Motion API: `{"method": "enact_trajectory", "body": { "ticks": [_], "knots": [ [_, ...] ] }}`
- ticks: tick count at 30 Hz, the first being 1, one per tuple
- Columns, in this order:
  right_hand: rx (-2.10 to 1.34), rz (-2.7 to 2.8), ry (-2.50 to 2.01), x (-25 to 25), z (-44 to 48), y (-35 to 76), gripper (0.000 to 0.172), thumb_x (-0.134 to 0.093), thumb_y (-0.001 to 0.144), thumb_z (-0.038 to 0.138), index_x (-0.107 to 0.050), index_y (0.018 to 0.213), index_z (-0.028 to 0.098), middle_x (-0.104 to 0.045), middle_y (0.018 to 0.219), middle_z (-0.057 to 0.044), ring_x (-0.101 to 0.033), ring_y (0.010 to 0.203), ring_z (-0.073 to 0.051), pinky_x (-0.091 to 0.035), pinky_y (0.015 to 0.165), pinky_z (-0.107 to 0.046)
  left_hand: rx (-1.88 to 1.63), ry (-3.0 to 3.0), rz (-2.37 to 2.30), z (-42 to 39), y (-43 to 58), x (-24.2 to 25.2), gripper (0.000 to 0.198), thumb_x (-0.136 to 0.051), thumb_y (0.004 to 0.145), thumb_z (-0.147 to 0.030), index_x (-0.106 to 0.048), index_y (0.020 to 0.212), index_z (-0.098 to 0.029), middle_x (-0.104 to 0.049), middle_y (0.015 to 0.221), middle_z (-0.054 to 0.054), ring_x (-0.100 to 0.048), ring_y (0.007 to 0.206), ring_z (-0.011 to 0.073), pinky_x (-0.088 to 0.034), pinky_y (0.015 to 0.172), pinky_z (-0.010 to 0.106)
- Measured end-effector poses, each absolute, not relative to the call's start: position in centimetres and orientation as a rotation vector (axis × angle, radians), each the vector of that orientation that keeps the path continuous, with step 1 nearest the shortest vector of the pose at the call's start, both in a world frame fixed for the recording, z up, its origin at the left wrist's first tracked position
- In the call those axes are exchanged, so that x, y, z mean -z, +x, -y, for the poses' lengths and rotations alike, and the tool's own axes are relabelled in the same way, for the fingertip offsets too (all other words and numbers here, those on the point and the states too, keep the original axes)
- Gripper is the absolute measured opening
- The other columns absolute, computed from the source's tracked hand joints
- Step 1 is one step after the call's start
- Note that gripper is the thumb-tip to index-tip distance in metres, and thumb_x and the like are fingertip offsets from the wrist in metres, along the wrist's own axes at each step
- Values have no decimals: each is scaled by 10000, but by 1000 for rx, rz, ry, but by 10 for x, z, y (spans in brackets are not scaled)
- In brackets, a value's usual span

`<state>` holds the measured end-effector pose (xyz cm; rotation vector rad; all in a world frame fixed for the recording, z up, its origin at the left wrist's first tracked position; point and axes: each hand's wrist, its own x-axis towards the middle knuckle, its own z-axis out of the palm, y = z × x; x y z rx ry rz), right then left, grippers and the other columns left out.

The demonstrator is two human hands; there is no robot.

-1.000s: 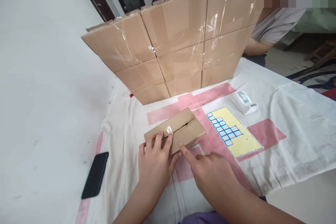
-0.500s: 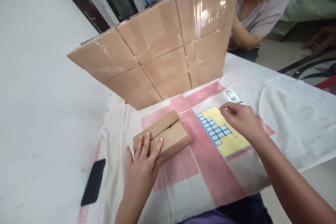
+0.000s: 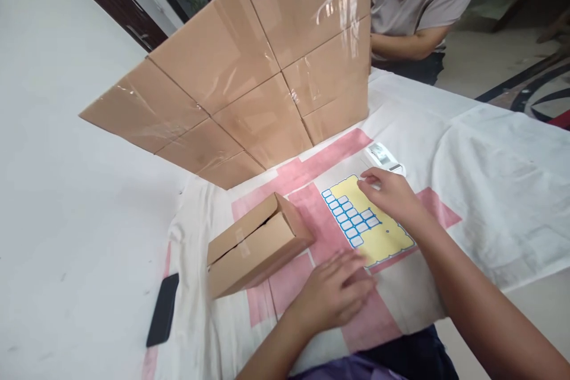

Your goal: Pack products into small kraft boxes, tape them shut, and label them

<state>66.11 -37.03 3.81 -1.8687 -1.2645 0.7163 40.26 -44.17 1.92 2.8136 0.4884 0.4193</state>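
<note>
A yellow card [image 3: 387,243] lies on the table, bearing blue-outlined pale squares along its left side. At its top edge my right hand [image 3: 386,191] has thumb and forefinger curled together; anything between them is too small to make out. My left hand [image 3: 336,291], a little blurred, hovers by the card's lower left corner with fingers stretched out and nothing in them. To the left sits a brown cardboard box [image 3: 258,249], its top flaps meeting with a narrow gap. Just beyond my right hand lies a small white object with a clear window [image 3: 380,153].
A tall cardboard partition [image 3: 249,83] of taped panels stands across the back. A black phone [image 3: 162,309] lies at the left edge of the white and pink cloth [image 3: 490,190]. Behind the partition, at the right, sits another person [image 3: 427,18].
My left hand has left the cardboard box and moved right, toward the yellow card. My right hand stays at the card's top edge. The view has shifted slightly.
</note>
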Motion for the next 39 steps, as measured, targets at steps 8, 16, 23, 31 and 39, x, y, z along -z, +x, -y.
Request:
{"method": "enact_trajectory", "body": {
  "ticks": [8,16,23,31,39],
  "knots": [
    [-1084,1004,-1656,-45,372,662,263,-595,885,358,-675,1049,169,-695,1143,-104,-652,1047,-237,-518,855,-347,-64,2643,-898,405,461,6,928,-448,843,-820,-300,1585,-281,-143,1708,80,-103,1572,393,-181,1234,686],
    [-1251,831,-1606,-36,372,661,248,-610,878,423,-630,1026,226,-698,1006,-66,-653,820,-212,-499,637,-313,-124,2640,-889,405,459,11,883,-532,857,-748,-322,1571,-272,-195,1700,61,-167,1568,364,-211,1244,647],
    [-1477,1097,-1509,-42,372,649,226,-637,868,379,-675,951,173,-718,835,-49,-650,691,-199,-472,582,-298,-401,2650,-894,406,454,15,906,-657,808,-689,-362,1541,-245,-277,1664,164,-195,1539,457,-283,1164,728],
    [-1705,1063,-1278,-39,373,648,259,-709,848,380,-720,995,166,-758,894,-47,-698,719,-198,-528,609,-288,-1236,2203,-1026,403,450,16,683,-729,833,-303,-432,1448,-283,-399,1566,146,-328,1506,345,-340,1202,588],
    [-1837,1010,-1066,-39,375,648,386,-772,786,276,-681,1147,173,-761,1125,-72,-739,902,-231,-587,757,-320,-1067,1721,-1207,413,464,22,999,-836,744,-358,-270,1566,-315,-139,1710,122,-236,1550,364,-331,1231,555]
  ]
}}
